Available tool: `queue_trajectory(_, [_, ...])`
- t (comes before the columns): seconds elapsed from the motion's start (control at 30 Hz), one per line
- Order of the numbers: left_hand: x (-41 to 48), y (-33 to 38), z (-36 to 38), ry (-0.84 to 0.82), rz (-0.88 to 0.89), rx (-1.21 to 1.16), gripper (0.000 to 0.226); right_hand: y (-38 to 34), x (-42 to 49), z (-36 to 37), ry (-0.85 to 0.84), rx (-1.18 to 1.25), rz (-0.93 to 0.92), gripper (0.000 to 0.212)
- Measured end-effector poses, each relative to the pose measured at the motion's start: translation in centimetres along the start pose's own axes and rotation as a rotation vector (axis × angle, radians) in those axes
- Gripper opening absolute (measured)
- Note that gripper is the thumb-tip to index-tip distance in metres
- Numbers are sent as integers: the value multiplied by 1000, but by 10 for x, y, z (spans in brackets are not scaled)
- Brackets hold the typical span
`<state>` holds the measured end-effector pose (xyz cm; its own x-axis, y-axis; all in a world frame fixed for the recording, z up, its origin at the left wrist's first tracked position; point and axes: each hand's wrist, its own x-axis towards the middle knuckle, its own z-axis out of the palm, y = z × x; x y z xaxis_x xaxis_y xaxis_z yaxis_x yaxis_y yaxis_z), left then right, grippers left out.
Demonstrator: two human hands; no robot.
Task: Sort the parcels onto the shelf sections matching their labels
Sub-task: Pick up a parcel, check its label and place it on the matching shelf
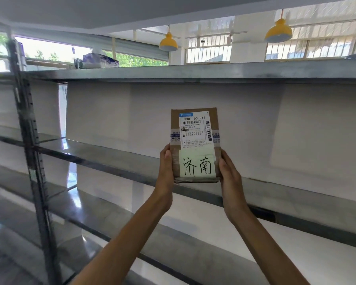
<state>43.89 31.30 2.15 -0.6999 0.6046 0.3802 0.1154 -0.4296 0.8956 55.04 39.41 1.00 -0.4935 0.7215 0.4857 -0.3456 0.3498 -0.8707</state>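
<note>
A small brown cardboard parcel (195, 128) is held upright in front of the metal shelf unit (115, 155). It carries a white shipping label reading 530-D5 069 and a pale note with handwritten Chinese characters. My left hand (166, 165) grips its lower left edge and my right hand (229, 171) grips its lower right edge. The parcel hovers just above the second shelf board from the top, and its bottom edge is close to that board's front lip. I see no section labels on the shelves.
The top shelf board (193, 72) runs above the parcel, with a purple-and-white package (100, 60) on it at the left. A perforated steel upright (32, 145) stands at the left. Lower boards continue below. White panels back the shelves. Yellow pendant lamps (278, 31) hang overhead.
</note>
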Motion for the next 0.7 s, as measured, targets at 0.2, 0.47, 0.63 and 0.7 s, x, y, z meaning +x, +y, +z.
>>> queue_trajectory(0.2, [2, 14, -44, 96, -30, 29, 40, 8, -9, 50, -60, 38, 81, 57])
queue_trajectory(0.47, [6, 28, -119, 180, -4, 117, 32, 13, -24, 126, -88, 7, 127, 45])
queue_trajectory(0.63, [10, 35, -166, 205, -43, 126, 43, 5, -30, 169, -126, -33, 118, 44])
queue_trajectory(0.7, [12, 42, -181, 205, -39, 133, 42, 5, -31, 185, -132, -20, 110, 44])
